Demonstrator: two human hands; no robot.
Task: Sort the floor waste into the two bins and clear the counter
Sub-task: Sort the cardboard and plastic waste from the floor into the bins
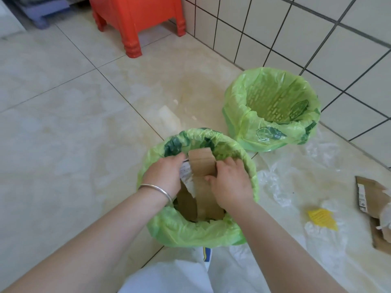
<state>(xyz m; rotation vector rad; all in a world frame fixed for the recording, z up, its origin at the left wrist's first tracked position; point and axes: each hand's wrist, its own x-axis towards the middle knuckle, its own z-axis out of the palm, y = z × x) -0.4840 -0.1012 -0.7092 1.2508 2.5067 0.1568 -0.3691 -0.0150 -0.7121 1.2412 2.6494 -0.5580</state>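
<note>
Both hands, left hand (pixel 167 173) and right hand (pixel 229 182), have their grip clamped on the cardboard piece (pixel 202 166) standing in the near bin (pixel 196 233); it looks light, stiff yet foldable, best held by its side edges.

Home kitchen/utility corner: white wall tiles (pixel 275 32) w/ dark grout, beige floor tiles (pixel 63 123), red plastic stool (pixel 137 20).
</note>
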